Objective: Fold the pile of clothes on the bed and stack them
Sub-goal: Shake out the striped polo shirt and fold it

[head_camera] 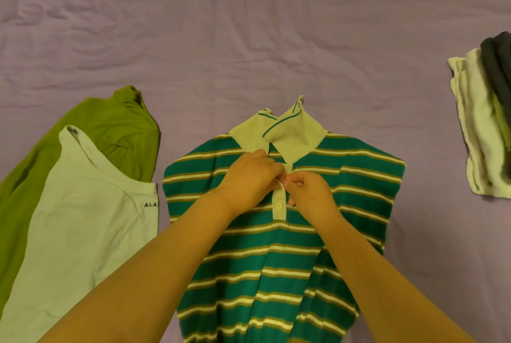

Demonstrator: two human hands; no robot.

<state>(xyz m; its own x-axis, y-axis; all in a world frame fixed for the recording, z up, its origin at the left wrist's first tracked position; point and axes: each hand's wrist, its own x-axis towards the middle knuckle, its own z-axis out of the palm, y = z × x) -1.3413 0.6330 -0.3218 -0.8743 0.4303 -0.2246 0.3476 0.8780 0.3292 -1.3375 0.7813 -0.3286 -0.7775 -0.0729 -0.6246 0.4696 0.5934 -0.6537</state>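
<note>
My left hand (253,176) and right hand (307,190) both pinch the cream placket (279,204) of the green striped polo shirt (276,259), which lies flat on the purple bedsheet (249,38) between the white T-shirt (83,218) and the folded stack (481,126). I seem to be doing up a button, though my fingers hide it. If I tug, the front could bunch and spoil the fold. The collar (279,132) points away from me, and the shirt's long axis runs from me toward it.

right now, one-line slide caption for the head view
Both hands pinch the cream button placket of a green striped polo shirt.
</note>
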